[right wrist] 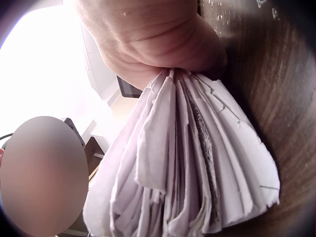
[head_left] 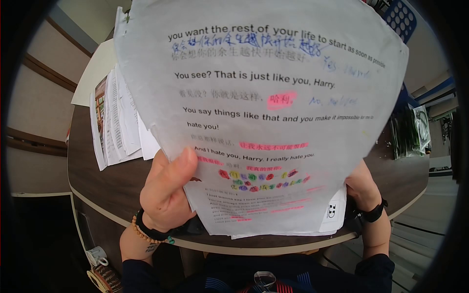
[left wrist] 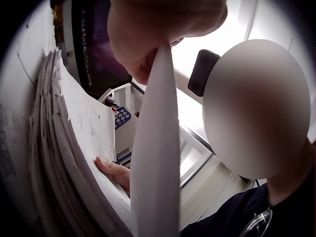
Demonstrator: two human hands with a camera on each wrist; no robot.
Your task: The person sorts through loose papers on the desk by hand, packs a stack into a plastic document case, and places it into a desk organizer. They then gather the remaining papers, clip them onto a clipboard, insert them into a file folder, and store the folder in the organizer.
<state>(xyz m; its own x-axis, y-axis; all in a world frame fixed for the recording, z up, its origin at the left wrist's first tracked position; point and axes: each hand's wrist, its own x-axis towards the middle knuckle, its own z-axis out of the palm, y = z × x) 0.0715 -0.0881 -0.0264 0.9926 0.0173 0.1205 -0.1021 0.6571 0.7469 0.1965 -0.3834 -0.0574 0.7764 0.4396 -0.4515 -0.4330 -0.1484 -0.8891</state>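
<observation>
A printed sheet [head_left: 234, 132] with English and Chinese lines, pink highlights and colored-over characters fills the middle of the head view. My left hand [head_left: 168, 188] pinches its left edge, thumb on the printed face. From the left wrist view, the left hand [left wrist: 163, 34] holds this sheet [left wrist: 157, 148] lifted apart from a thick stack of worn papers [left wrist: 86, 123]. The right hand's thumb lies on that stack. In the right wrist view my right hand [right wrist: 153, 44] grips the stack of papers [right wrist: 237, 163], its free ends fanned out. The sheet hides most of the right hand [head_left: 364, 185] in the head view.
More papers [head_left: 117, 122] lie at the left of the dark wooden desk [head_left: 391, 180]. Plastic-wrapped packets [head_left: 415, 132] sit at the right, with a blue perforated basket [head_left: 400, 19] farther back. A mug [head_left: 96, 256] stands low at the left. A monitor [left wrist: 94, 54] is behind the papers.
</observation>
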